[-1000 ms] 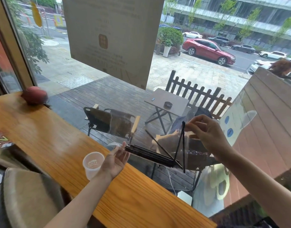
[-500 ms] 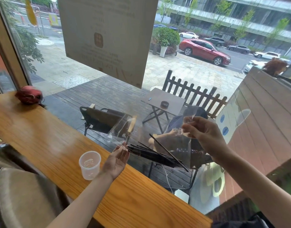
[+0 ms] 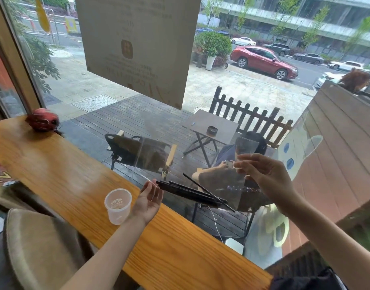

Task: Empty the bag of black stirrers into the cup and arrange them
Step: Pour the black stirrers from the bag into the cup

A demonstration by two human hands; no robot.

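A clear plastic bag (image 3: 239,185) of thin black stirrers (image 3: 190,192) hangs in the air above the counter's far edge, stretched between my hands. My left hand (image 3: 148,200), palm up, holds the bag's left end where the stirrers' tips bunch. My right hand (image 3: 263,174) pinches the bag's upper right edge, higher than the left. The stirrers lie nearly level inside the bag, and one slants across the bundle. A small clear plastic cup (image 3: 117,206) stands upright on the counter just left of my left hand, with nothing in it.
The long wooden counter (image 3: 65,174) runs along a big window. A red round object (image 3: 43,122) sits at its far left end. A padded stool (image 3: 39,248) is below the counter on my side.
A stirrer that stood upright under my right hand has dropped to slant across the bundle. My right hand now pinches the bag's top edge, holding the bag spread wider.
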